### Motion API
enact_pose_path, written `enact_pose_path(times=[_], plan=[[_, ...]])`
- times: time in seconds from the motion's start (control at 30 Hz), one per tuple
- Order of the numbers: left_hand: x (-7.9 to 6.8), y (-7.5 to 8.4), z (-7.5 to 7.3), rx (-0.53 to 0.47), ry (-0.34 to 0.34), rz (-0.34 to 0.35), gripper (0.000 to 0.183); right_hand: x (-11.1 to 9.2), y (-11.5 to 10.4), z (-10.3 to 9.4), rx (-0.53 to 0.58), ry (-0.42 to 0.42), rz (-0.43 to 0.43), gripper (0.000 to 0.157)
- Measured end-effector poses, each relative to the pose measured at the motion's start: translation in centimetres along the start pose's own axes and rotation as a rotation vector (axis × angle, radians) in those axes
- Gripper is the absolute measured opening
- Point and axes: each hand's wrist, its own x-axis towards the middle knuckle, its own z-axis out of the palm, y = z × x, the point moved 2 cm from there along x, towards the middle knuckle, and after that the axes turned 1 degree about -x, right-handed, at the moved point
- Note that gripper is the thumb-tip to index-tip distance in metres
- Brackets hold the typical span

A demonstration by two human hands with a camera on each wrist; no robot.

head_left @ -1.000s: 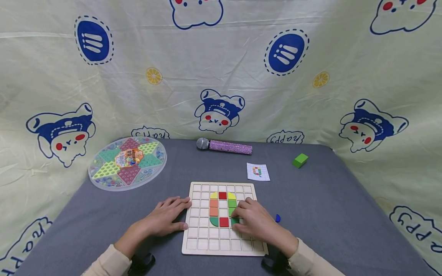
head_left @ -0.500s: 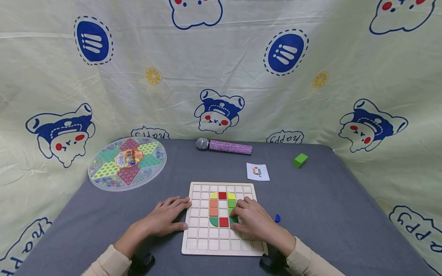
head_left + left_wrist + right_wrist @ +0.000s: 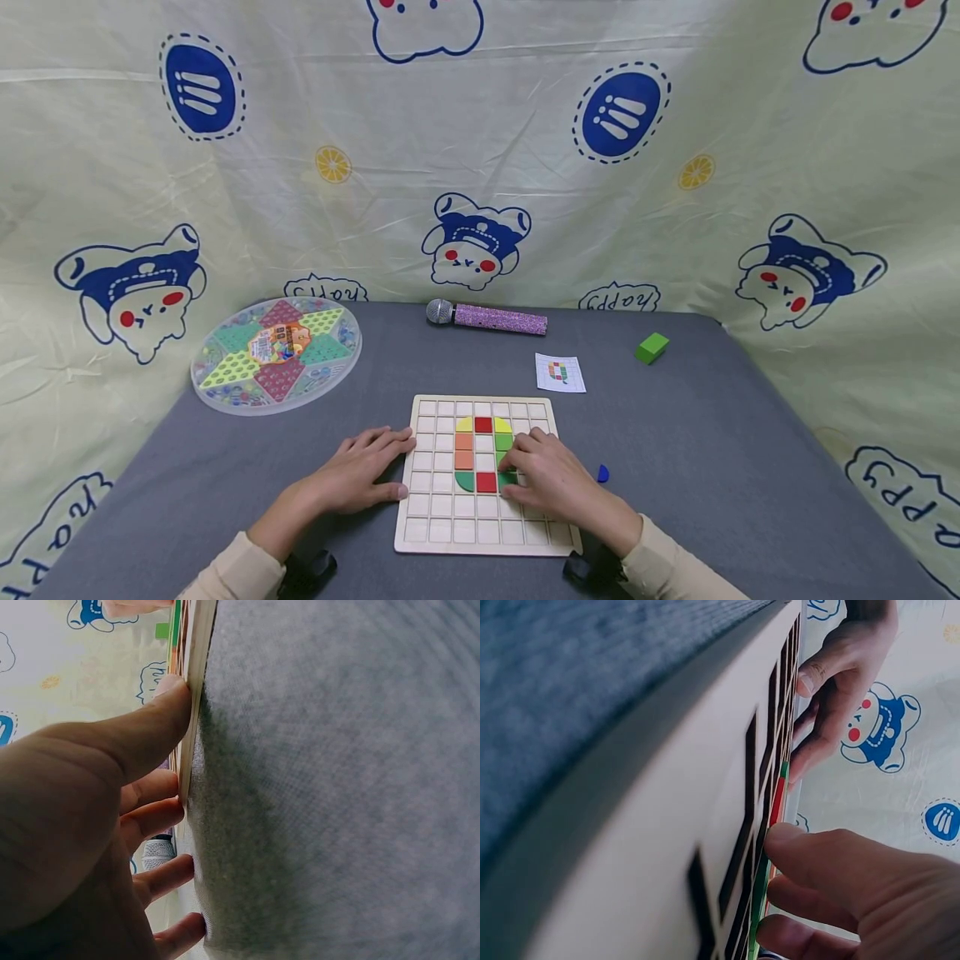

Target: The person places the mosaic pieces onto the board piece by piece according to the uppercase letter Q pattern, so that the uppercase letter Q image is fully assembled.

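Note:
A wooden grid board [image 3: 440, 531] lies on the grey cloth, coloured tiles set in its squares. My left hand [image 3: 362, 471] rests with spread fingers against the board's left edge; in the left wrist view its thumb [image 3: 161, 720] touches the rim. Over the board's right half, my right hand [image 3: 553, 477] pinches a dark green quarter-circle tile [image 3: 507, 478] between thumb and fingers, beside a red tile [image 3: 487, 482]. The fingers partly cover this tile and the light green ones above. Another dark green quarter-circle tile [image 3: 466, 482] sits left of the red one.
A blue piece [image 3: 603, 473] lies right of the board. Behind are a small pattern card [image 3: 572, 383], a green block [image 3: 652, 348] and a purple glittery microphone [image 3: 501, 320]. A round Chinese checkers board [image 3: 277, 357] lies at the back left.
My right hand has shifted slightly left with the dark green tile, up against the red tile, then held still. My left hand has not moved.

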Motion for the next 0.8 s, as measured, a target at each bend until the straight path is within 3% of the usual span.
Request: enact_pose_path(times=[0.37, 0.8], plan=[[0.0, 0.1, -0.1, 0.001, 0.007, 0.009, 0.065, -0.5, 0.7, -0.9, -0.003, 0.007, 0.022, 0.025], [0.1, -0.1, 0.0, 0.005, 0.000, -0.002, 0.067, -2.3, 3.5, -2.4, 0.025, 0.030, 0.154, 0.024]])
